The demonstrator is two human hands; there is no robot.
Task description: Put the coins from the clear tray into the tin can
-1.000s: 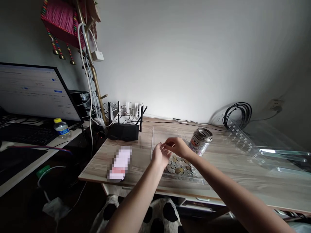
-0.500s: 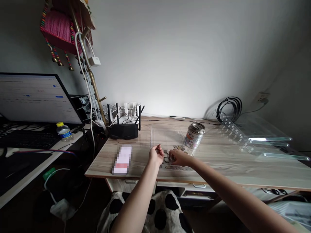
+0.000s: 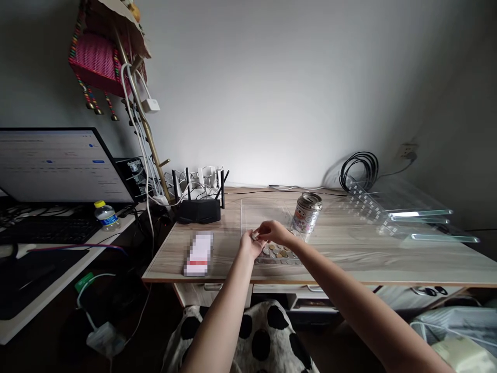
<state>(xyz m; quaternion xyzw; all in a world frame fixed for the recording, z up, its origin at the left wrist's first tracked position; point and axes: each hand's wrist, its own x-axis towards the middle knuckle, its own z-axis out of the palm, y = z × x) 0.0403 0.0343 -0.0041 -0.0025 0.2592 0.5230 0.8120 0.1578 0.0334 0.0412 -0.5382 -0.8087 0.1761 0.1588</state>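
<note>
Several coins (image 3: 277, 252) lie in a clear shallow tray (image 3: 248, 220) on the wooden desk. My left hand (image 3: 248, 244) is cupped palm up just left of the coins, fingers curled. My right hand (image 3: 274, 233) hovers above the pile with its fingertips pinched together against the left palm, on what looks like a coin. A tin can (image 3: 306, 213) with a slotted top stands tilted just right of the tray.
A black router (image 3: 199, 210) sits at the back left of the desk (image 3: 388, 259), a blurred pink-white item (image 3: 199, 253) at front left. Clear acrylic racks (image 3: 404, 215) and coiled black cable (image 3: 359, 171) are at right. A monitor (image 3: 58, 166), bottle (image 3: 106, 216) and keyboard stand on the left desk.
My right hand dipped into the coin pile, then rose back to the left palm with its fingers pinched. The view drifted back and the desk appears farther away.
</note>
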